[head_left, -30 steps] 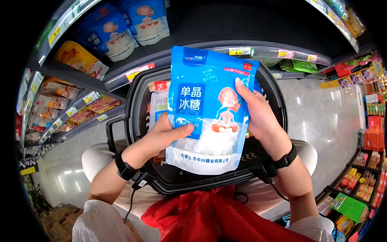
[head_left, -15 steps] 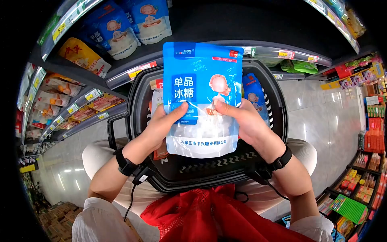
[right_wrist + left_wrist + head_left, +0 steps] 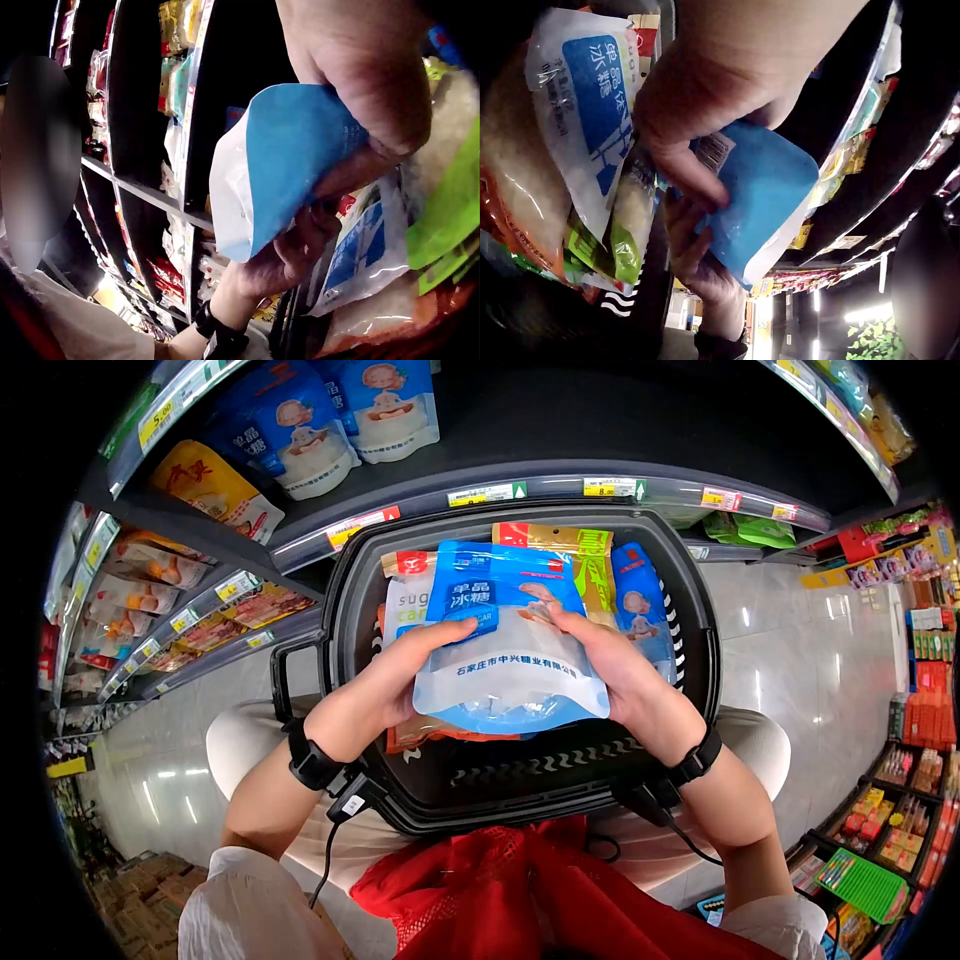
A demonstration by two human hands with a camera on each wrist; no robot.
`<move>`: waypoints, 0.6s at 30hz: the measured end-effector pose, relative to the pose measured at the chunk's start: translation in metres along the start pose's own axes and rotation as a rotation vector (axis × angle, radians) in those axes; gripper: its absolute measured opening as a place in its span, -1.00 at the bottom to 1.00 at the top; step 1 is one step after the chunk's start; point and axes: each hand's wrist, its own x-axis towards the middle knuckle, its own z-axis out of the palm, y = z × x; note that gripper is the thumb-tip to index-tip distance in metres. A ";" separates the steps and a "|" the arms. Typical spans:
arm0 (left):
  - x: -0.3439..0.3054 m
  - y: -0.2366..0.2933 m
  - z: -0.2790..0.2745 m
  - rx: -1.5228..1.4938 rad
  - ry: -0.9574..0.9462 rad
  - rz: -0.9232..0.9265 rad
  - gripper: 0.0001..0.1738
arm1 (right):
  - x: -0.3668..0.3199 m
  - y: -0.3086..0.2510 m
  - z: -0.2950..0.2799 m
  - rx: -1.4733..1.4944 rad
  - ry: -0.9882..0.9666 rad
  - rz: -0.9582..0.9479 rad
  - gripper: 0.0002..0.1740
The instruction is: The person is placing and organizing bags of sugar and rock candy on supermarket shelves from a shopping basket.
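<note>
A blue and white pouch of lump sugar [image 3: 505, 660] is held over the basket by both hands. My left hand [image 3: 395, 665] grips its left side, thumb on the printed front. On the right side, my right hand [image 3: 625, 670] grips it the same way. The pouch tilts back, so its bottom faces me. In the left wrist view, fingers bend under the pouch [image 3: 769, 187], near a barcode label. The right wrist view shows the pouch's blue underside [image 3: 292, 157] with fingers of both hands beneath it.
The black basket [image 3: 540, 795] sits by my lap, holding a sugar candy bag [image 3: 405, 570], a gold and green bag [image 3: 597, 565] and another blue pouch [image 3: 640, 610]. Beyond its far rim, a shelf holds matching blue pouches [image 3: 390, 415] and a yellow bag [image 3: 215, 485].
Both hands have moved the pouch from upright and facing me to tilted back and lower over the basket. The right hand slid down its side. The gold and green bag behind has come into view.
</note>
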 end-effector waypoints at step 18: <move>-0.009 0.008 0.006 0.753 0.039 0.828 -0.66 | -0.014 -0.013 0.010 -0.672 -0.009 -0.663 -0.65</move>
